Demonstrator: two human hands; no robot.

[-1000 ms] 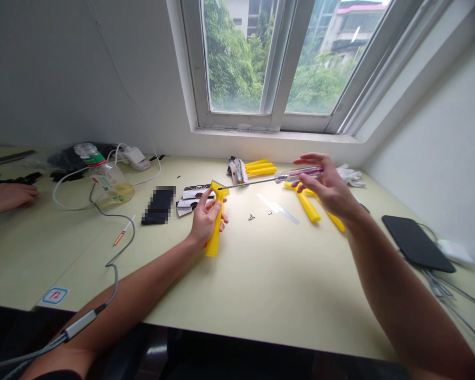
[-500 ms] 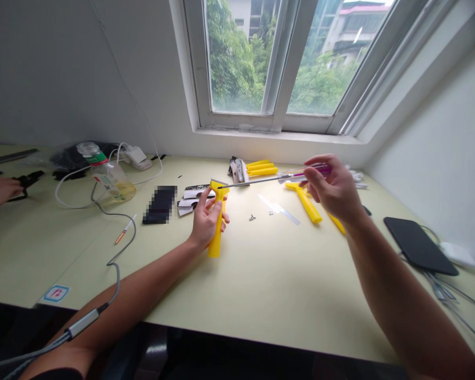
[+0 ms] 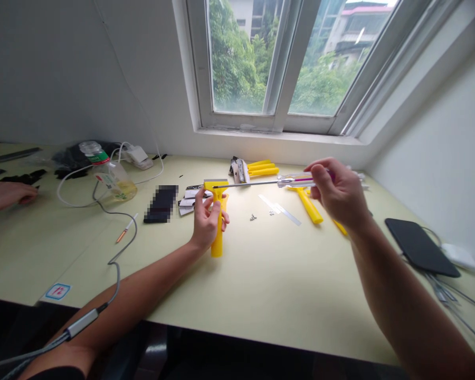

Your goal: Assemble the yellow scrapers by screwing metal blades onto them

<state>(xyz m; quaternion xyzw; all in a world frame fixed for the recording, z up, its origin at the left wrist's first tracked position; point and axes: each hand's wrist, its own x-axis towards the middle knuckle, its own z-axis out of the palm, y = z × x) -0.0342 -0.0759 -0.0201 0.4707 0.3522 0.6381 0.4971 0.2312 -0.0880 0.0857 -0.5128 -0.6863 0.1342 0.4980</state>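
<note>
My left hand (image 3: 206, 224) is closed around a yellow scraper (image 3: 217, 240), its handle pointing down and its wide head with a metal blade edge at the top. A screwdriver (image 3: 251, 184) with a clear handle is gripped in my right hand (image 3: 336, 190), its shaft lying nearly level. The tip meets the scraper's head just under the blade; whether it sits in a screw is too small to tell. Small screws (image 3: 253, 217) and other tiny metal parts (image 3: 272, 212) lie on the table to the right of the scraper, near thin metal blades (image 3: 287, 214).
More yellow scrapers (image 3: 311, 206) lie at the right, with several yellow handles (image 3: 263, 169) by the window. Packaging pieces (image 3: 188, 203), a black phone (image 3: 161, 204) and a bottle (image 3: 116, 182) stand left. Another person's hand (image 3: 11, 196) rests far left. A black device (image 3: 421, 246) with cables is right.
The scraper's head has turned so its blade edge faces more squarely toward me. My right hand has shifted slightly right and down, and more of the screwdriver's clear handle shows.
</note>
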